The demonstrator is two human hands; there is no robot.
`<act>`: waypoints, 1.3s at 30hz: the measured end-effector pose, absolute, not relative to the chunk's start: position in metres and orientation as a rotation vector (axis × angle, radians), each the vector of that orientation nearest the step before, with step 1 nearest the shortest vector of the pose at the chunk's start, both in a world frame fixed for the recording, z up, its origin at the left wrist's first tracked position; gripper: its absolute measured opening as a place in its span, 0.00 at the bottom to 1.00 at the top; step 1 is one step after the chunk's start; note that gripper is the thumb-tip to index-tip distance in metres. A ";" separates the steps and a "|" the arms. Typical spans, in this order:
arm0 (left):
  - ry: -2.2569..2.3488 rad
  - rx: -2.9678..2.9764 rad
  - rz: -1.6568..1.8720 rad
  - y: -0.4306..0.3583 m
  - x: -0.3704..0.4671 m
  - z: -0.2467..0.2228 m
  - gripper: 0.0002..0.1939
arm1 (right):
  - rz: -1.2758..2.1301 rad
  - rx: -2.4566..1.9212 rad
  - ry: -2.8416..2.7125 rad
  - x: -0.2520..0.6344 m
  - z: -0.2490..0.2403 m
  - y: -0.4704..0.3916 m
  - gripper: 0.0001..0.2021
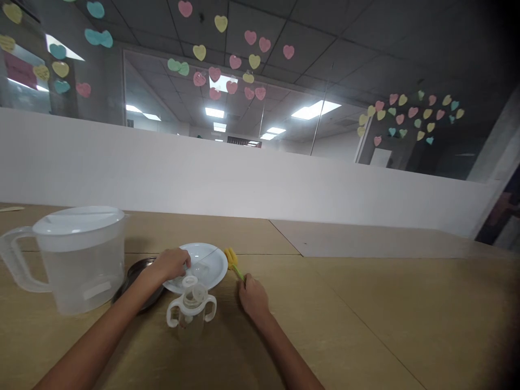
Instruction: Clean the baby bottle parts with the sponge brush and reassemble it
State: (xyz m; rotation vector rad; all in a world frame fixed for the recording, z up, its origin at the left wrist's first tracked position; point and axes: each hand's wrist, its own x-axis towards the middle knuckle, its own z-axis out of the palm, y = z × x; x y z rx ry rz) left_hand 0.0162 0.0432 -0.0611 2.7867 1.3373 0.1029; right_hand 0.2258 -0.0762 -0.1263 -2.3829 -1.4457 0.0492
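A clear baby bottle (191, 304) with two white side handles is seen standing upright on the wooden table (365, 325), near the front edge of a white plate (211, 265). The left hand (173, 264) is laid over the plate's left rim, its fingers curled down around something small and clear, perhaps the bottle's cap, though the view is too blurred for that to be told; the bottle itself stands just below these fingers, apart from them. The right hand (252, 295) is rested on the table to the right of the bottle, its fingers closed on the green handle of a yellow sponge brush (233, 260), whose head is held against the plate's right rim. A dark metal dish (136, 276) is partly hidden under the left wrist and the plate. To the left of it stands a large translucent pitcher (79, 257) with a white lid. A white partition (260, 179) is set along the far edge of the table.
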 end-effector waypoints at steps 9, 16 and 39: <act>1.233 2.824 0.197 0.041 0.020 -0.062 0.14 | 0.030 -2.404 -1.480 0.224 -0.127 -0.078 0.10; 1.112 2.857 0.372 0.036 0.031 -0.073 0.24 | 0.008 -2.407 -1.450 0.223 -0.123 -0.078 0.11; 1.008 2.683 0.643 0.057 0.025 -0.080 0.24 | -0.120 -2.044 -1.412 0.217 -0.114 -0.084 0.09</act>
